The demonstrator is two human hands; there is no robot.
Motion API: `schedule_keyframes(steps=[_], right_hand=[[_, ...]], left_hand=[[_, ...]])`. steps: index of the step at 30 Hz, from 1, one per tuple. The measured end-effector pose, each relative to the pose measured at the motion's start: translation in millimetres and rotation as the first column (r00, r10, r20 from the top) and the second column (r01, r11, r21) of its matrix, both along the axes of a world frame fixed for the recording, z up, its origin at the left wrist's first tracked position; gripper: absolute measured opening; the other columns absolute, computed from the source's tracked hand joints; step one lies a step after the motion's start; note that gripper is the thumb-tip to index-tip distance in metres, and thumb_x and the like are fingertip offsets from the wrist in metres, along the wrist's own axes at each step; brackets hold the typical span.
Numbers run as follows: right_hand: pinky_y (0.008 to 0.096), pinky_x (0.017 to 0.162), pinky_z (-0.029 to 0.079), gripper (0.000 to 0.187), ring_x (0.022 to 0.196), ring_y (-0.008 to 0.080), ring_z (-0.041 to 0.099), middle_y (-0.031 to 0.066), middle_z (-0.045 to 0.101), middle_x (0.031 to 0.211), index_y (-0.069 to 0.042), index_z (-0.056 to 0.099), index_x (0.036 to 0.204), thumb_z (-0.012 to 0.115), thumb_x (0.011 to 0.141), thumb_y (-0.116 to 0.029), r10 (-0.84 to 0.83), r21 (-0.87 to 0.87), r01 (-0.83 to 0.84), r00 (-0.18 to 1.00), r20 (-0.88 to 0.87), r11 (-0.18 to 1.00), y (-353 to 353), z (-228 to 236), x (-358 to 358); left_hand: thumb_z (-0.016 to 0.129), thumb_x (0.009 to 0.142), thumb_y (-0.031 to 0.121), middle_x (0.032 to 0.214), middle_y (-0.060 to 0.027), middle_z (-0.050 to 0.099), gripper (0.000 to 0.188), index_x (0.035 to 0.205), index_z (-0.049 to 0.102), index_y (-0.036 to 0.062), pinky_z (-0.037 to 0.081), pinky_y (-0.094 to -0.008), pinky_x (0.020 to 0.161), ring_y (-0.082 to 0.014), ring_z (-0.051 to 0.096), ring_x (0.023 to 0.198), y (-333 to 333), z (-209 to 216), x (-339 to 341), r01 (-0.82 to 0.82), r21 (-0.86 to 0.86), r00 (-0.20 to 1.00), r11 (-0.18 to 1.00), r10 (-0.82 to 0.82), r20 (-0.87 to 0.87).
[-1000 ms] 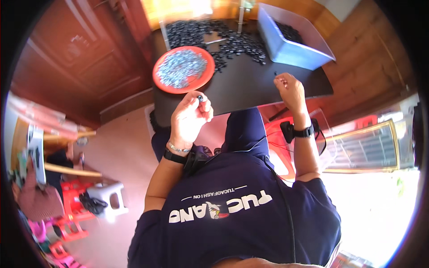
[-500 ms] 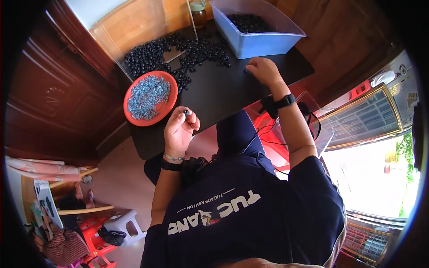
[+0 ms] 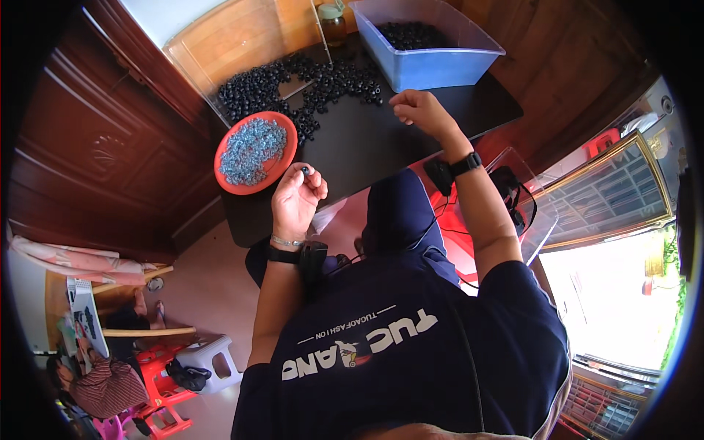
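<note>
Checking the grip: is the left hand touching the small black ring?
Touching. The head view shows the left hand pinching the small black ring at its fingertips.

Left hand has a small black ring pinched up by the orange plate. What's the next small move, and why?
Probably bring the right hand across to the left hand: the black ring sits pinched at its fingertips, while the right hand hovers over the black table, away from it.

Bare tabletop (image 3: 381, 143) strip open betw. both hands. Blocked left by red plate (image 3: 229, 174) of pale bits, far side by black ring pile (image 3: 293, 84), blue bin (image 3: 433, 62) far right.
</note>
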State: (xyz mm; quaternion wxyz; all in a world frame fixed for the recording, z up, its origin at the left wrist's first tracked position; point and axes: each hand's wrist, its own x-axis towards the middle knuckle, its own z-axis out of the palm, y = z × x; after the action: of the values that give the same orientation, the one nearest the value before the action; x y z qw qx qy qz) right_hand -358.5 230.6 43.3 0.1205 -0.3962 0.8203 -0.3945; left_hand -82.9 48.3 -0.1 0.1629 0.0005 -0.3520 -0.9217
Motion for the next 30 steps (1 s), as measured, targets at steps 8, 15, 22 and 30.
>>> schedule_keyframes(steps=[8, 15, 22, 30], right_hand=[[0.0243, 0.076, 0.053, 0.017, 0.080, 0.0126, 0.064, 0.0057, 0.066, 0.092, 0.001, 0.063, 0.107, 0.056, 0.093, -0.008, 0.500, -0.613, 0.034, 0.546, 0.673, 0.789, -0.2, 9.4, 83.9], [0.0288, 0.074, 0.056, 0.018, 0.080, 0.0168, 0.067, 0.0106, 0.068, 0.090, 0.002, 0.064, 0.104, 0.063, 0.089, -0.007, 0.546, -0.578, -0.039, 0.389, 0.742, 0.815, -29.9, -0.7, 111.5], [0.0267, 0.071, 0.053, 0.017, 0.075, 0.0136, 0.064, 0.0075, 0.068, 0.085, 0.001, 0.066, 0.101, 0.066, 0.087, -0.008, 0.546, -0.556, -0.095, 0.381, 0.746, 0.826, -48.4, -12.8, 123.6], [0.0248, 0.071, 0.053, 0.015, 0.075, 0.0132, 0.064, 0.0077, 0.068, 0.085, 0.001, 0.065, 0.099, 0.067, 0.085, -0.005, 0.555, -0.549, -0.163, 0.462, 0.692, 0.820, -49.8, -8.2, 129.3]], left_hand=[[0.050, 0.094, 0.018, 0.084, -0.0088, 0.052, 0.017, 0.099, 0.054, 0.0029, 0.042, -0.0308, 0.067, -0.0215, 0.049, 0.076, -0.9, -1.2, 3.2, 0.008, -0.003, 1.000, 1.000, -0.008, -0.010], [0.049, 0.094, 0.019, 0.082, -0.0087, 0.054, 0.017, 0.099, 0.053, 0.0022, 0.045, -0.0309, 0.067, -0.0208, 0.055, 0.074, 6.2, 5.5, 1.9, -0.016, -0.057, 1.000, 0.998, 0.015, -0.003], [0.050, 0.094, 0.019, 0.082, -0.0081, 0.056, 0.017, 0.096, 0.052, 0.0022, 0.047, -0.0307, 0.067, -0.0202, 0.057, 0.073, 6.3, 6.3, 3.3, -0.022, -0.086, 0.999, 0.996, 0.026, 0.037], [0.050, 0.094, 0.021, 0.081, -0.0081, 0.057, 0.019, 0.097, 0.051, 0.0016, 0.046, -0.0292, 0.068, -0.0188, 0.058, 0.073, 4.8, 2.4, 4.6, 0.008, -0.094, 1.000, 0.996, -0.008, -0.008]])
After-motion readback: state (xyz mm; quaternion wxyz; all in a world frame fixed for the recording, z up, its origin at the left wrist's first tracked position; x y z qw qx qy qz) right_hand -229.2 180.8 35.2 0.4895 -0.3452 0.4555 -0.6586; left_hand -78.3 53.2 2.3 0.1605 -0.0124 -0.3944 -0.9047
